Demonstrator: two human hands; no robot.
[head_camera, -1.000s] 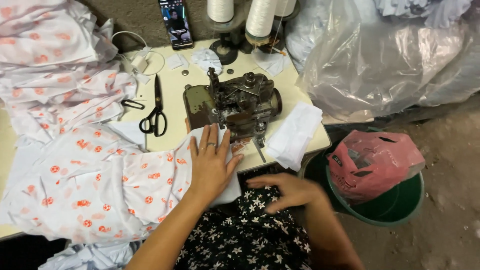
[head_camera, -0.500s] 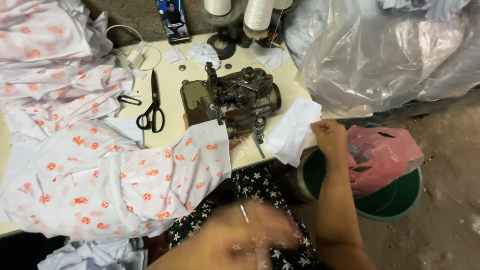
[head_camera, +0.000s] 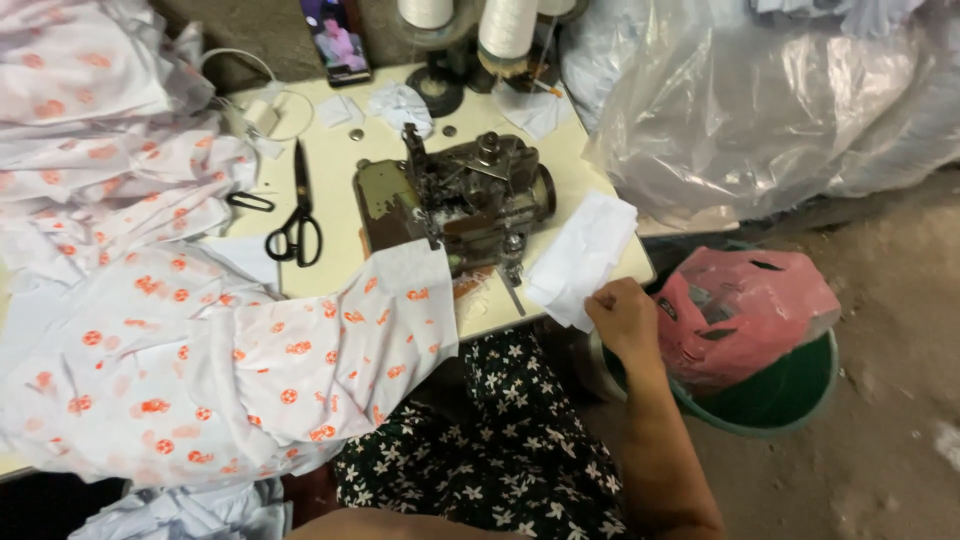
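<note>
White cloth piece on cream worktable

Lit phone screen at table's far edge

I'm looking down at a cream sewing table that's taking up most of the view, sitting on a bare dirt floor. A green bucket is standing on the floor just beside the table's right edge. Big clear plastic bags are piling up behind it. Lighting is looking dim and warm, nothing harsh.
</note>
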